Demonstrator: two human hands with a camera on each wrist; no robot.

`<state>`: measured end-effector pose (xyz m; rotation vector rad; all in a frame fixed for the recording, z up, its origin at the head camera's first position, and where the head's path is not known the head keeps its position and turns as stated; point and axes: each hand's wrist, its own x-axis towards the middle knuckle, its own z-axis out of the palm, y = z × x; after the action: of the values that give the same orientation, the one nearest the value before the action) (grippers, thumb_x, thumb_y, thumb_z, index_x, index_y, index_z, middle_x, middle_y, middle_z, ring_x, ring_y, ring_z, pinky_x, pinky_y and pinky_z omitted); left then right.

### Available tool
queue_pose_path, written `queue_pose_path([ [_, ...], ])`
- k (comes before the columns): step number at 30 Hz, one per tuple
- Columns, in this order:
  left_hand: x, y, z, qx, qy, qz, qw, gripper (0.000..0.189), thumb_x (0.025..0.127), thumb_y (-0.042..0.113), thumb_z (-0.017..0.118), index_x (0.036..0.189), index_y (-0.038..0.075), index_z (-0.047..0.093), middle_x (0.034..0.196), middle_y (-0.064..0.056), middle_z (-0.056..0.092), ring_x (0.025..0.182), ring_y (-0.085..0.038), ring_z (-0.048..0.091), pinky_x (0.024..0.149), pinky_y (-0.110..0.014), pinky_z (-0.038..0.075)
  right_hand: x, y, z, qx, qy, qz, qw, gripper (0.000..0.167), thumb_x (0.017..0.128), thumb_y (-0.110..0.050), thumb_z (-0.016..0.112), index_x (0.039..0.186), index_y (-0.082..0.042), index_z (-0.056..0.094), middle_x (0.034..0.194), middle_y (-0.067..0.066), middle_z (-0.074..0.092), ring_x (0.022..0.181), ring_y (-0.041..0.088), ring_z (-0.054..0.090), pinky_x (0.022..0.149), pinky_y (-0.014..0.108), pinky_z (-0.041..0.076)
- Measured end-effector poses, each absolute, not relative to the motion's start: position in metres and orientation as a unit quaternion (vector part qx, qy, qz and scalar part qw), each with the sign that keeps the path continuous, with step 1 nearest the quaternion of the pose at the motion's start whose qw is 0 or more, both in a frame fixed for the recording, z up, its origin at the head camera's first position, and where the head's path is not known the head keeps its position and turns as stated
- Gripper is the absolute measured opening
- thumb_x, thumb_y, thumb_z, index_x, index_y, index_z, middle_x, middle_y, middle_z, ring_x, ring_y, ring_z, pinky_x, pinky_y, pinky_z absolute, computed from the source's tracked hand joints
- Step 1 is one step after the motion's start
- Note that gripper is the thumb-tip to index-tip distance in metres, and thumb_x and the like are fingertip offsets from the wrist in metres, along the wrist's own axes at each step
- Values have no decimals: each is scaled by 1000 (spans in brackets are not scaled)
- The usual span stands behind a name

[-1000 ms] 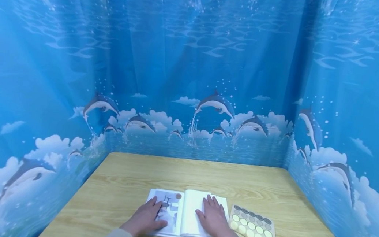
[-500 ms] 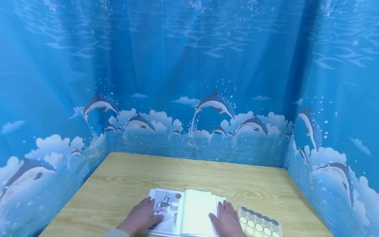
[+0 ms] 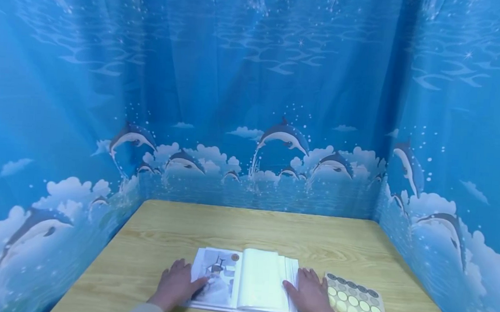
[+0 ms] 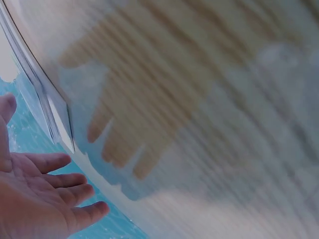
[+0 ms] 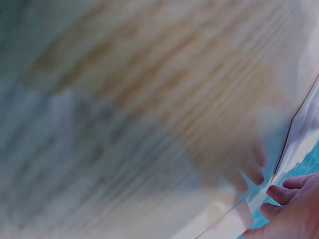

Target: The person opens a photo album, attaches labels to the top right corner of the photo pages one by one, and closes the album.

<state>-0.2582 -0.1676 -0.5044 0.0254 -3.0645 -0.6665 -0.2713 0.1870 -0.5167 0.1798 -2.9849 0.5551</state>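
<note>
An open book [image 3: 265, 278] lies flat near the front of the table. Its left page [image 3: 219, 277] carries a grey picture with a small brown disc at the top; the right page is blank white. My left hand [image 3: 175, 282] is at the book's left edge, fingers loosely extended and thumb over the page. At the right edge, my right hand [image 3: 311, 295] has its thumb over the margin and its fingers outside, beside a sheet of round discs [image 3: 357, 301]. The left wrist view shows my left palm [image 4: 40, 199] near the book's edge [image 4: 45, 94].
The wood-grain table [image 3: 249, 228] is glossy enough to mirror the hands in both wrist views. A blue curtain [image 3: 254, 93] printed with dolphins and clouds closes off the back and both sides.
My left hand has slid left off the picture to the book's edge. My right hand has slid right across the blank page, and the disc sheet has shifted right too.
</note>
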Motion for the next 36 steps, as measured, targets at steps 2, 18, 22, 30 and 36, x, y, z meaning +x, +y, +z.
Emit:
queue_pose_path([
  [2,-258,-169,-506,9,-978,-210,1,82,90,53,64,129,-17,52,143,-40,38,137,-54,29,111,-70,18,-271,187,-517,59,-980,181,50,73,96,-50,56,137,10,49,143,31,45,137,52,33,110,74,9],
  [18,-257,-167,-509,22,-970,-242,-19,76,87,49,70,126,-15,56,140,-42,38,137,-57,24,111,-71,15,-270,188,-523,66,-985,153,37,69,97,-54,52,135,4,54,145,27,46,137,52,32,108,77,6],
  [22,-256,-167,-509,17,-966,-257,-15,75,86,47,71,124,-15,56,139,-42,40,137,-58,24,110,-72,16,-269,187,-523,64,-986,151,29,70,98,-54,50,137,4,53,146,27,45,137,51,32,108,76,6],
  [30,-256,-165,-508,37,-959,-280,-21,79,84,47,73,127,-16,53,144,-43,32,138,-58,21,112,-70,15,-266,186,-522,74,-986,144,33,67,99,-51,49,137,5,53,146,27,44,137,51,33,107,77,8],
  [36,-257,-162,-505,58,-951,-303,-21,80,82,45,75,128,-16,52,144,-44,29,138,-60,18,112,-70,14,-265,185,-520,79,-986,145,34,66,100,-49,50,136,6,53,145,28,45,136,52,33,107,77,8],
])
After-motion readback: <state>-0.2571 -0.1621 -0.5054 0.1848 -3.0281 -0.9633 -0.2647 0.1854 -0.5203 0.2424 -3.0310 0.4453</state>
